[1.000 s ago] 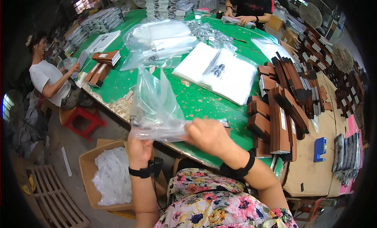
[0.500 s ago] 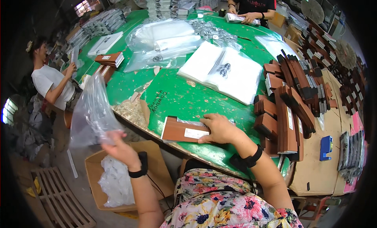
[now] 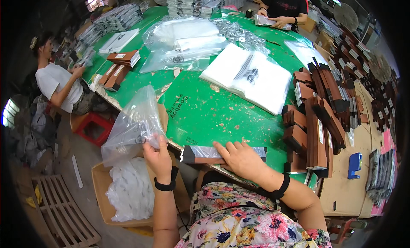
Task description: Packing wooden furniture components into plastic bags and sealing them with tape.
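My left hand (image 3: 158, 160) pinches a clear plastic bag (image 3: 132, 124) at its lower right, and the bag hangs up and to the left past the table edge. My right hand (image 3: 244, 159) grips a slim brown box (image 3: 200, 156) with black ends and a shiny silvery strip along its upper side. That box lies along the near edge of the green table (image 3: 205, 124). Part of it is hidden under my fingers. Beyond my right hand lies a stack of clear bags (image 3: 260, 83); to its right is a pile of similar brown boxes (image 3: 315, 128).
Below my left hand a cardboard carton (image 3: 102, 188) holds crumpled clear plastic (image 3: 130, 190). A blue tape dispenser (image 3: 354, 165) stands on cardboard at the right. More brown boxes (image 3: 117, 75) lie at the left, near a seated person (image 3: 60, 83). Another person (image 3: 284, 11) works across the table.
My left hand has moved right, closer to the box, bringing the bag along. The brown box has tipped and come nearer the table edge under my right hand, its white label now out of sight.
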A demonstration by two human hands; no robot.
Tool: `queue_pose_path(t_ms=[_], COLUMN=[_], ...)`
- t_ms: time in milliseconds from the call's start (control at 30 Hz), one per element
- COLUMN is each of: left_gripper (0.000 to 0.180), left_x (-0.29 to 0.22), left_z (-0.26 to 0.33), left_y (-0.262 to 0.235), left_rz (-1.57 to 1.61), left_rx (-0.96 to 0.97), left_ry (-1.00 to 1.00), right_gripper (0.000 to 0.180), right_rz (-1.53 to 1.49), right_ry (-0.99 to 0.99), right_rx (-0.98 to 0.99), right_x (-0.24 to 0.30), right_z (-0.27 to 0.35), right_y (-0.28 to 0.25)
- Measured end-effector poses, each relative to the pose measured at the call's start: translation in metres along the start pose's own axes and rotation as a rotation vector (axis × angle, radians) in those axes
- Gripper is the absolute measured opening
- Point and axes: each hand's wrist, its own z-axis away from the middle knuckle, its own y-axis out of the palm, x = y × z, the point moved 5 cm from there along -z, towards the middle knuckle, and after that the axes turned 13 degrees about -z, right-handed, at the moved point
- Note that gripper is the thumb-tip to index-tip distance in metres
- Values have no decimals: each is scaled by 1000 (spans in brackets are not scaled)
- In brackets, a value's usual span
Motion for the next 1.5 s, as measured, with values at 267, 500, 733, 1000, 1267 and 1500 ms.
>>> queue_pose_path(t_ms=[267, 500, 733, 1000, 1267, 1500], left_gripper=[27, 39, 50, 64, 27, 47], left_x=[-37, -84, -104, -131, -181, -179], left_z=[-12, -23, -16, 19, 75, 115], left_y=[-7, 4, 22, 47, 87, 84], left_rz=[-250, -439, -364, -758, -373, -298], left_rx=[66, 191, 587, 730, 713, 829], left_ry=[343, 380, 265, 522, 933, 971], right_gripper=[73, 82, 86, 83, 86, 86], right_rz=[83, -185, -577, -451, -644, -1062], right_ry=[219, 238, 167, 423, 493, 336], right_rx=[-109, 19, 85, -96, 37, -188], right_x=[-18, -26, -2, -21, -29, -60], right_z=[5, 18, 36, 57, 57, 64], right_y=[-22, -33, -53, -52, -16, 15])
